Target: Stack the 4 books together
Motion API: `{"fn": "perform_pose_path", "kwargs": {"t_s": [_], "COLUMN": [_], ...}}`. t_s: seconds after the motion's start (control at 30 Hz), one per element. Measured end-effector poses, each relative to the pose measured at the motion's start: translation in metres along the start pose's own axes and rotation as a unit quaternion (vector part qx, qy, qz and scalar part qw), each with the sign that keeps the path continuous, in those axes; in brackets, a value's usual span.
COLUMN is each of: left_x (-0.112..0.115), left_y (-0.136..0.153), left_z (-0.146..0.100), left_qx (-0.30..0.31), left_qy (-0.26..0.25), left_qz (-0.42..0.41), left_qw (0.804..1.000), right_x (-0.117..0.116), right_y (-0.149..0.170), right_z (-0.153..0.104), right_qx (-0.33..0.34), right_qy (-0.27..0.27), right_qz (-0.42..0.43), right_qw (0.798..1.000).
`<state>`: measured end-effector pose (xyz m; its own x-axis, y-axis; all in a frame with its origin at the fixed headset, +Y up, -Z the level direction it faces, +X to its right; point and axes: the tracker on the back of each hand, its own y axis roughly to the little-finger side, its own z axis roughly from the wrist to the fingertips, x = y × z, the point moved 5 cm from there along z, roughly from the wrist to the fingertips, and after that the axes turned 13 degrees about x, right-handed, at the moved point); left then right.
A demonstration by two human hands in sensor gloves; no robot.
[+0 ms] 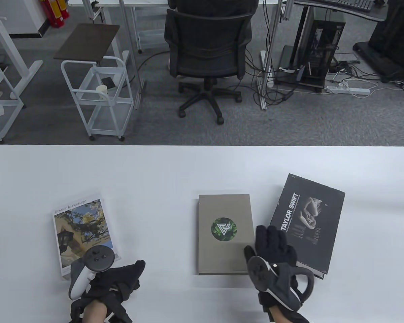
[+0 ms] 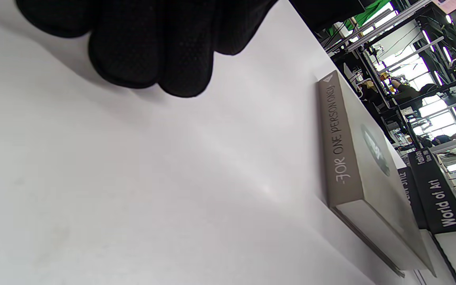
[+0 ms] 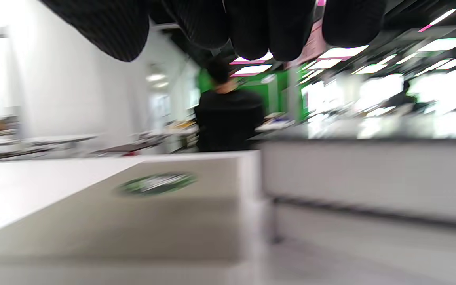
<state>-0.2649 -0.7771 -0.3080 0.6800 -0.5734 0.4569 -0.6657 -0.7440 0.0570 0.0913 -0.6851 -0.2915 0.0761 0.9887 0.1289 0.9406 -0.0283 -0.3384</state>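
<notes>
A grey book (image 1: 224, 234) with a green round emblem lies flat at the table's middle. A black Taylor Swift book (image 1: 306, 222) lies tilted to its right. A white Flower Language book (image 1: 82, 232) lies at the left. My right hand (image 1: 266, 240) is open, its fingers (image 1: 272, 237) stretched over the gap between the grey and black books, and its thumb is at the grey book's right edge. My left hand (image 1: 134, 272) hovers loosely curled and empty beside the Flower Language book's near corner. In the left wrist view the grey book's spine (image 2: 341, 138) shows, with a black "World of Art" spine (image 2: 439, 198) beyond it.
The white table (image 1: 188, 168) has its far edge at mid frame. Beyond it stand a black office chair (image 1: 207, 43) and a white cart (image 1: 97, 97). The right wrist view is blurred and shows the grey book's cover (image 3: 133, 213) just below my fingers.
</notes>
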Motion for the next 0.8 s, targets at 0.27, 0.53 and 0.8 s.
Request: {"fn": "perform_pose_path", "kwargs": {"t_s": [0.27, 0.53, 0.8], "left_x": [0.006, 0.002, 0.007], "left_y": [-0.002, -0.001, -0.001], "left_z": [0.001, 0.003, 0.004], "left_qx": [-0.002, -0.001, -0.002], "left_qy": [0.011, 0.004, 0.015], "left_qz": [0.008, 0.002, 0.005], "left_qw": [1.0, 1.0, 1.0], "right_x": [-0.056, -0.067, -0.083], "right_y": [-0.048, -0.036, -0.039], "right_z": [0.022, 0.019, 0.021], "right_qx": [0.032, 0.023, 0.014], "right_qy": [-0.099, -0.111, -0.141], "right_qz": [-0.038, -0.006, -0.005], "right_qw": [0.994, 0.994, 0.99]}}
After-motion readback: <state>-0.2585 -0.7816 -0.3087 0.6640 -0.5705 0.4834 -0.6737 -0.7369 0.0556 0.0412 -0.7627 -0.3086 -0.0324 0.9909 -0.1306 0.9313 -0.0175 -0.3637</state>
